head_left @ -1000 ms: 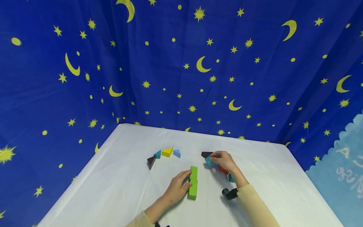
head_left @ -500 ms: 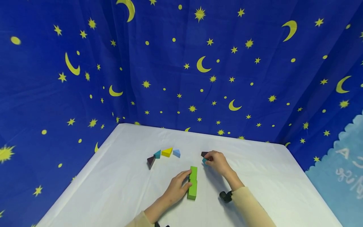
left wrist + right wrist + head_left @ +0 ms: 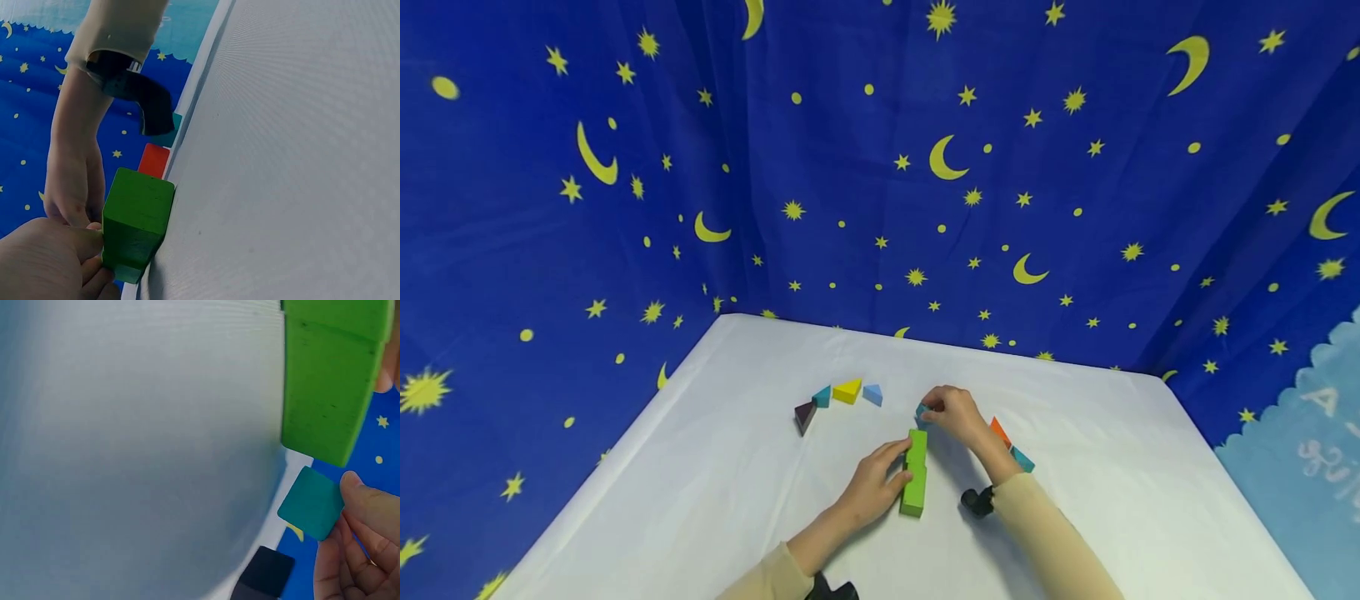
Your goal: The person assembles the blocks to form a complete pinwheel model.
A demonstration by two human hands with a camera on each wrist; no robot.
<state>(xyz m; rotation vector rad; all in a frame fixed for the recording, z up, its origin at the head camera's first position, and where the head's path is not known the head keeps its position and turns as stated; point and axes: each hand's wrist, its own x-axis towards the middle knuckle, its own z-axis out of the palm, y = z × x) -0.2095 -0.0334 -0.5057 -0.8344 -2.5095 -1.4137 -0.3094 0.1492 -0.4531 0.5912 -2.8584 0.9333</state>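
Two green blocks [image 3: 914, 483] lie end to end in a line on the table. My left hand [image 3: 872, 487] rests against their left side, fingertips and thumb touching them, not wrapped round them. Just beyond the far end of the green line, my right hand [image 3: 957, 415] pinches a small teal block [image 3: 311, 503] between thumb and fingers. In the head view the fingers partly cover it. The right wrist view shows the teal block close to the green end, with a small gap between. A black block [image 3: 265, 573] lies beside it, hidden behind the right hand in the head view.
Further left stand a dark triangular block [image 3: 805, 417], a teal block [image 3: 822, 397], a yellow triangle [image 3: 847, 392] and a light blue block [image 3: 872, 394]. An orange-red block [image 3: 1000, 432] and a teal triangle [image 3: 1022, 459] lie right of my right forearm. A starry blue curtain [image 3: 850, 183] surrounds the white table [image 3: 1112, 467].
My right hand has moved left with the teal block, from beside the black block to the far end of the green blocks. The left hand has stayed on the green blocks. The view tilted slightly.
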